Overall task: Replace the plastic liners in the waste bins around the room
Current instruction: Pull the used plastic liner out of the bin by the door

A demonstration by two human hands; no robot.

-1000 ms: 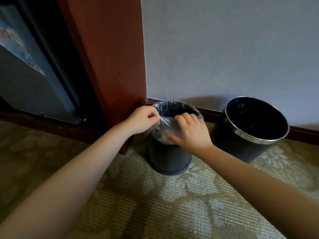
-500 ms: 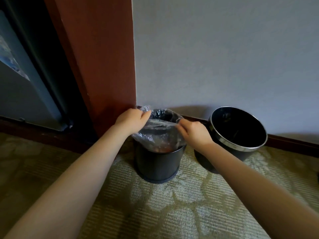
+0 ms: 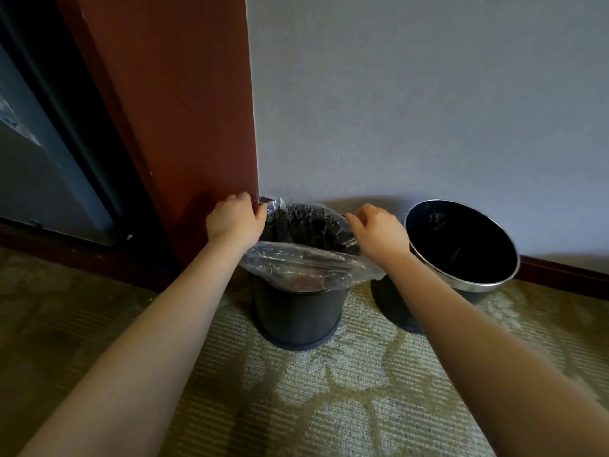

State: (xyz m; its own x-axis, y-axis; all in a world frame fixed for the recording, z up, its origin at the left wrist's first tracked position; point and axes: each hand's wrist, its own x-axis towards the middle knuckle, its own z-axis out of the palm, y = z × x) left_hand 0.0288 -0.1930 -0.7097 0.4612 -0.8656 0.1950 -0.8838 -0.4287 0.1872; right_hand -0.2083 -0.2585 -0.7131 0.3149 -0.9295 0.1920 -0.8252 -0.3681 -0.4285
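Here the left hand (image 3: 235, 222) and right hand (image 3: 379, 234) pinch the clear, crinkled liner (image 3: 306, 263) (mouth stretched wide) over the bin (image 3: 296, 311).

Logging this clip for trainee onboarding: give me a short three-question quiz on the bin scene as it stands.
1. True or false: the larger black bin with the metal rim has clear plastic draped over its rim.
2. The clear plastic liner is gripped by: A neither hand; B one hand only; C the left hand and the right hand.
3. Fill in: the small dark round waste bin stands on patterned green ____.
Key: 1 false; 2 C; 3 carpet.
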